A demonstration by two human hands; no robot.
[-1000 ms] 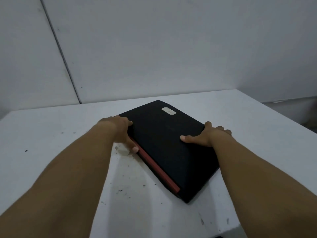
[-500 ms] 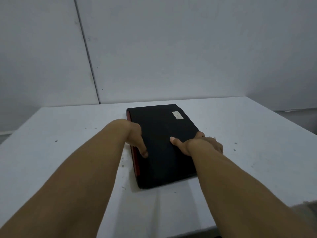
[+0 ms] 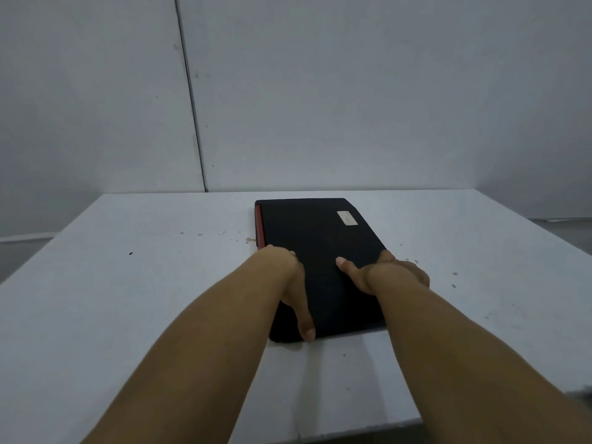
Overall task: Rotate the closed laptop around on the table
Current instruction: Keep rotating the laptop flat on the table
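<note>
Closed laptop (image 3: 315,267) held at both long sides, lying lengthwise away from the person on the worktop (image 3: 128,299).

The black laptop lies flat near the middle of the white worktop, its long axis running almost straight away from the person, a red strip (image 3: 259,227) along its left edge and a pale sticker (image 3: 347,217) near the far right corner. The left hand (image 3: 293,291) clasps the left long edge toward the near corner, thumb laid on the lid; the right hand (image 3: 389,274) clasps the right long edge about midway, thumb on top and fingers wrapped down the side. Both grips look closed on the laptop. The hands sit opposite each other across the short axis, the left one nearer the person, so any further turn would likely pivot between them. A plain grey wall (image 3: 352,91) stands behind.
</note>
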